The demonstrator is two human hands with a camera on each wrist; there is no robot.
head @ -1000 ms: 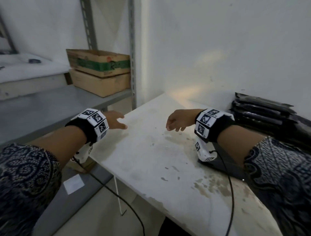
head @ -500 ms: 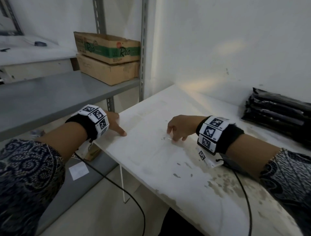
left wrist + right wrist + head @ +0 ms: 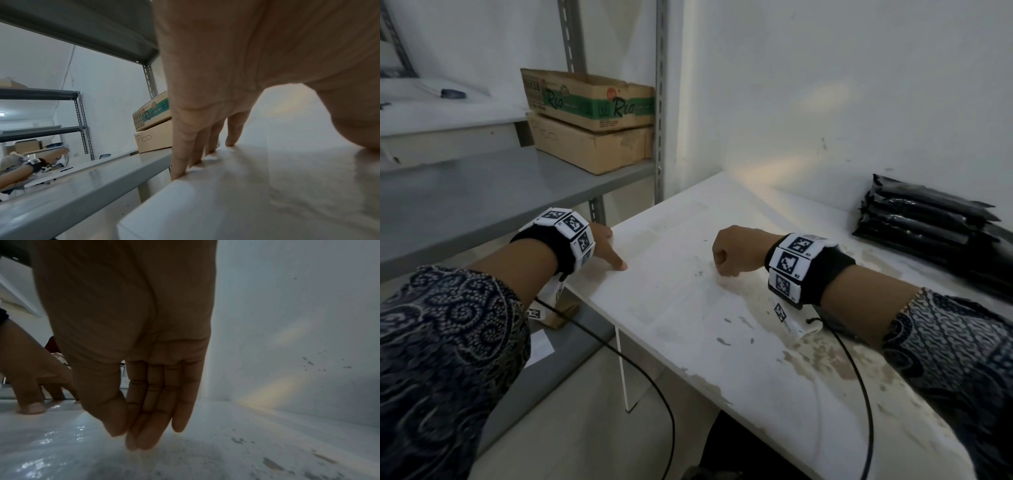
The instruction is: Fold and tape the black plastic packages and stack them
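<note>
A stack of black plastic packages lies at the table's far right against the wall, well away from both hands. My left hand rests at the left edge of the white table, its straight fingertips and thumb touching the surface. My right hand is bent down near the table's middle. In the right wrist view its fingers are straight and pressed together, tips on the tabletop, thumb beside them. I see nothing held in either hand. A faint glossy patch shines on the table between the hands.
A grey metal shelf stands left of the table, carrying two cardboard boxes. A white wall backs the table. Black cables hang from both wrists. The tabletop is stained and chipped near my right forearm.
Both hands have come down from above the table onto its surface. The right fingers now touch the tabletop. My head view has shifted left and up.
</note>
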